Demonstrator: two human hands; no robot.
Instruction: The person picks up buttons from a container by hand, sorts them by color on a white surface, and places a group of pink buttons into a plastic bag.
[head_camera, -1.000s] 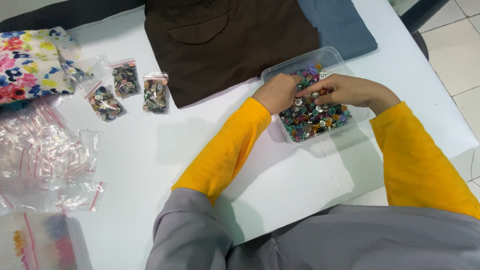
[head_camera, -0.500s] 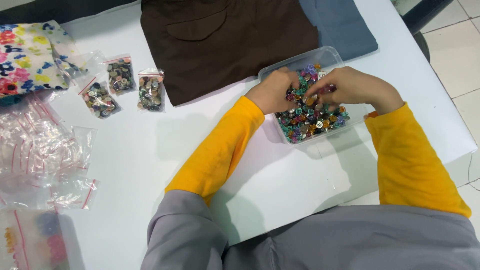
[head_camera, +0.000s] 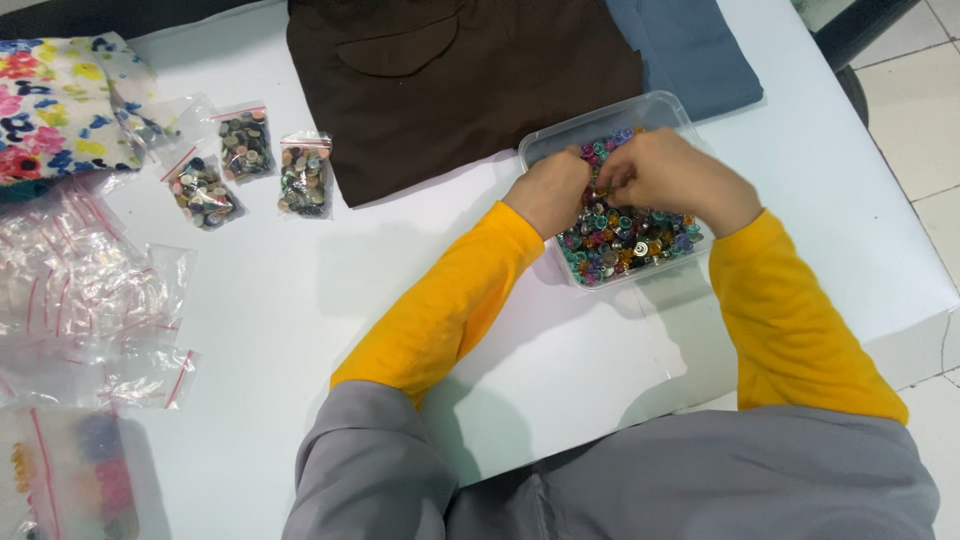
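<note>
A: A white tabletop (head_camera: 300, 300) is seen from above, with tiled floor (head_camera: 920, 130) shown along the right edge of the frame. What is held in the containers?

B: A clear plastic tub (head_camera: 600, 125) is placed right of centre, in the upper half of the frame. It is filled with small multicoloured buttons (head_camera: 625, 240). Three small zip bags of buttons (head_camera: 245, 165) are laid in a row at the upper left, each packed with darker, mixed pieces.

A: And the hands?

B: Both are lowered into the tub. The left hand (head_camera: 550, 190) is curled, with its fingertips sunk among the buttons. The right hand (head_camera: 665, 175) is bent over the same heap, its fingers pinched together. Whether a button is actually gripped by either hand cannot be told, since the fingertips are hidden.

A: What else is laid out?

B: A heap of empty clear bags (head_camera: 85, 300) with red seal strips is spread along the left edge. A larger bag of coloured pieces (head_camera: 70, 480) is blurred at the lower left. A brown garment (head_camera: 470, 80) and a blue cloth (head_camera: 690, 50) are spread along the top, just beside the tub, and a floral fabric (head_camera: 60, 100) is seen in the upper left corner.
</note>
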